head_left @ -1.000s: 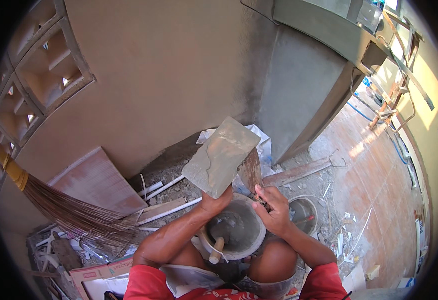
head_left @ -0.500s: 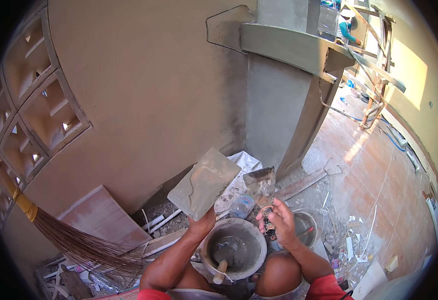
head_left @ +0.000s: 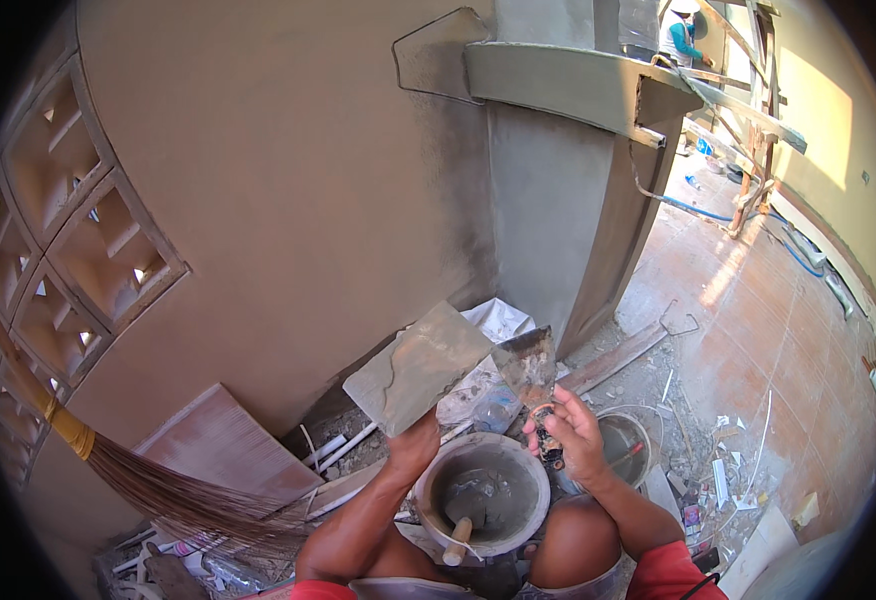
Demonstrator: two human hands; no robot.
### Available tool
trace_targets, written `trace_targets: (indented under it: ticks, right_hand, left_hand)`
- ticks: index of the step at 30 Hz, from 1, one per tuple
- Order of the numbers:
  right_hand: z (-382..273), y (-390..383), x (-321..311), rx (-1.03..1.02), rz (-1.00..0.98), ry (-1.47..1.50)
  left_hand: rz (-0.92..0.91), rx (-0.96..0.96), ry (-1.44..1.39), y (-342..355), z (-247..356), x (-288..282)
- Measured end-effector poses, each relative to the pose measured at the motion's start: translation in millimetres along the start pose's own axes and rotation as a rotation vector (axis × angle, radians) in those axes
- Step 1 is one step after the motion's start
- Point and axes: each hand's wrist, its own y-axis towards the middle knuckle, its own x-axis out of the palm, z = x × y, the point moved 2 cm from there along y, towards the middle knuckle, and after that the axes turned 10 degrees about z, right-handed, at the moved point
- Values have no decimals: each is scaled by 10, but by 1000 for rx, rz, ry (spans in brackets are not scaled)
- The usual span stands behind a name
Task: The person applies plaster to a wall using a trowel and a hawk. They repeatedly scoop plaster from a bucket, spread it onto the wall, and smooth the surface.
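My left hand [head_left: 415, 442] grips a flat plasterer's hawk [head_left: 413, 370] from below. The board is tilted, with a thin grey smear of wet mortar along it. My right hand [head_left: 575, 432] is closed round the dark, worn handle of a trowel [head_left: 526, 362]. Its stained blade points up, its left edge meeting the hawk's right corner in the picture; whether they touch I cannot tell. Between my knees, under both hands, stands a round bucket [head_left: 426, 500] with wet grey mortar inside. A wooden handle [head_left: 458, 540] leans out over its near rim.
A second bucket [head_left: 646, 462] stands right of my right hand. A stick broom [head_left: 148, 475] leans at the left beside a tile panel [head_left: 223, 440]. Rubble [head_left: 728, 480] litters the floor. A grey column [head_left: 543, 200] rises ahead; scaffolding [head_left: 758, 120] and another person [head_left: 680, 40] are beyond.
The view has shifted a little, so the surroundings sit slightly differently. The trowel's blade and the hawk's corner have come closer together. Both hands keep their holds.
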Motion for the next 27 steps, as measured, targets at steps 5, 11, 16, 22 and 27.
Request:
trace_targets:
  ticks: [5, 11, 16, 22, 27]
  right_hand:
    - [20, 6, -19, -4, 25, -18]
    - [35, 24, 20, 8, 53, 12]
    - [36, -8, 50, 11, 76, -5]
    - [32, -39, -35, -48, 201, 21]
    - [57, 20, -6, -32, 209, -16]
  left_hand:
    - [-20, -16, -10, 19, 82, -21]
    - [-10, 41, 83, -11, -227, -57]
    - [55, -135, -77, -123, -539, -108]
    - [61, -123, -313, 117, -21, 180]
    - [105, -128, -344, 154, -9, 90]
